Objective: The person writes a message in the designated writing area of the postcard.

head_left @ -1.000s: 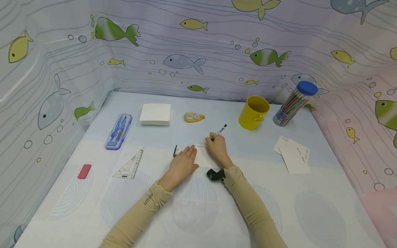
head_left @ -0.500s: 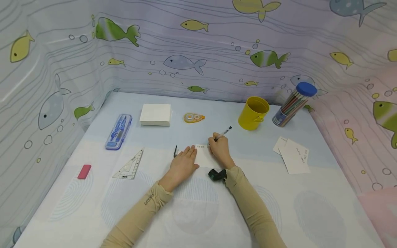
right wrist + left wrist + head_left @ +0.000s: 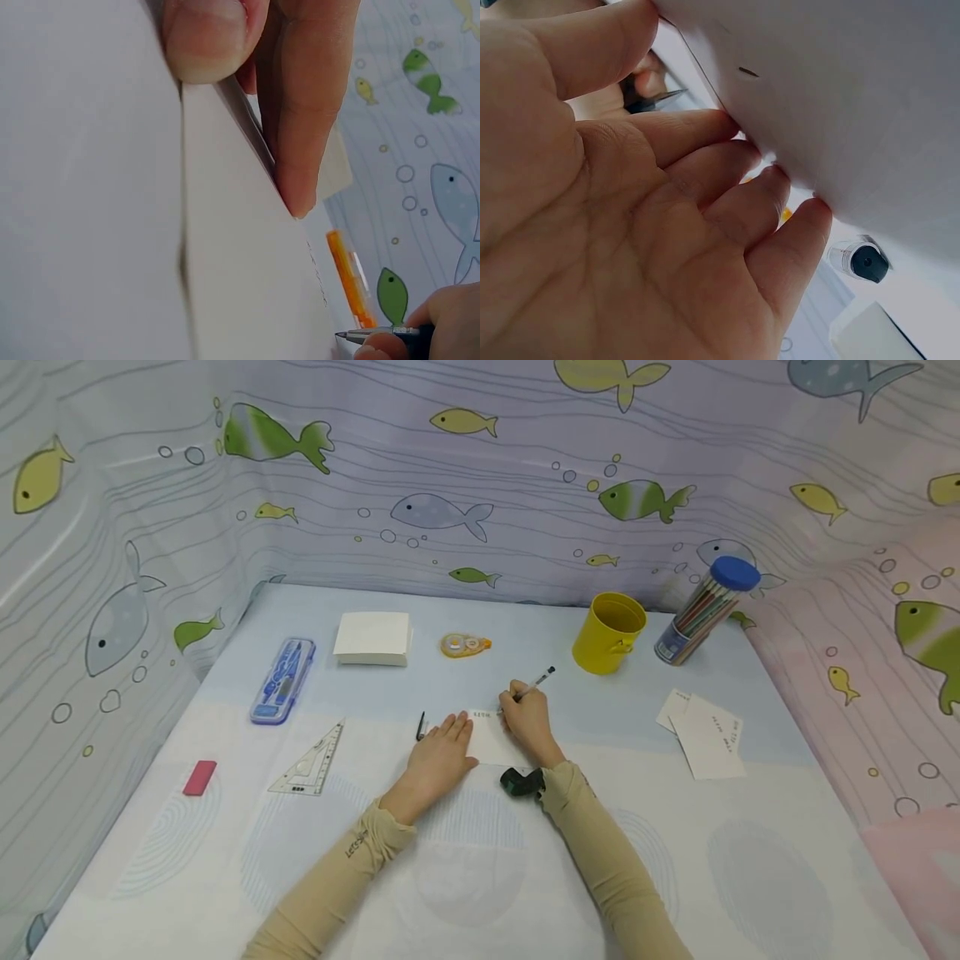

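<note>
A white card (image 3: 491,747) lies on the table in front of the person, with a short line of handwriting along its far edge. My left hand (image 3: 440,760) rests on its left part, fingers straight, pressing it down. Between the fingertips and thumb of my right hand (image 3: 527,718) is a pen (image 3: 543,677), tilted to the far right. Its tip (image 3: 343,334) is at the card's written edge in the right wrist view. Just beyond the left fingers sits a thin black piece (image 3: 421,727); a clear tube with a black end (image 3: 864,261) shows in the left wrist view.
Written cards (image 3: 708,739) overlap at right. Across the back stand a paper stack (image 3: 372,635), correction tape (image 3: 463,646), yellow cup (image 3: 609,639) and pencil tube (image 3: 701,614). At left lie a blue case (image 3: 282,683), set square (image 3: 313,764) and red eraser (image 3: 199,778).
My right hand has shifted slightly rightward along the card, with the pen tilting a little. The left hand stays in place. The head view has moved slightly.
</note>
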`<state>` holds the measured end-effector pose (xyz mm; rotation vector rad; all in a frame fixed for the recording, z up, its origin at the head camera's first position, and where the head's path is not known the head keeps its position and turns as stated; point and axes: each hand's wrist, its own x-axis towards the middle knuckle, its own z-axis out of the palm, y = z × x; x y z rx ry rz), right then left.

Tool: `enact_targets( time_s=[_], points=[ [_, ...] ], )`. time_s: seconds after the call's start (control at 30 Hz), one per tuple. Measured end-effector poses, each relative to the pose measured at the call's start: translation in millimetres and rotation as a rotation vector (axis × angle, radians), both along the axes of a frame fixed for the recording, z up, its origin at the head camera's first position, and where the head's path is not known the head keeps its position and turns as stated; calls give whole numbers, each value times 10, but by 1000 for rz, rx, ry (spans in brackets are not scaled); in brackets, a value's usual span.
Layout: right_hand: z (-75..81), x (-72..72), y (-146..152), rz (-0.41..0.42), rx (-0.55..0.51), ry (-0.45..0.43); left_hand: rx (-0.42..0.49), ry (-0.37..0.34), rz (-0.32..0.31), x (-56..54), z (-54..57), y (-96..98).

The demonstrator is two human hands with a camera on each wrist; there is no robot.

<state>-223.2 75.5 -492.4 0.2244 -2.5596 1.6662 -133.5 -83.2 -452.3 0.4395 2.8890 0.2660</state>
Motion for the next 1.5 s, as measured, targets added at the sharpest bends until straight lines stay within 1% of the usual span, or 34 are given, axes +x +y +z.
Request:
enact_targets(
  time_s=[0.1,0.27,0.43,0.63,0.83,0.97,1.07,1.2,1.33,1.37,1.5],
  points=[
    [5,-6,-3,6,10,13,8,4,1,-4,10,-7],
    [24,6,-9,18,-5,11,11,0,5,-4,19,-15],
    [14,0,-17,8,-8,5,5,-8,7,-5,9,-12],
    [17,2,-15,0,0,-9,7,3,-1,-5,8,-10],
    [24,-5,-6,30,20,-2,7,11,-5,3,18,-14],
    [19,-4,-3,49,7,-14,6,10,-4,14,27,-15],
    [3,0,-1,21,-15,-6,10,11,-4,14,15,-16],
    [-14,8,4,-11,-9,24,18,-2,-2,6,-4,-14],
    [-5,10,8,0,10,35,40,7,-4,12,-7,-17],
    [-1,8,7,0,12,34,32,30,-15,14,-21,-20],
    [7,3,4,2,23,24,33,41,-18,5,-33,-25]
  ],
)
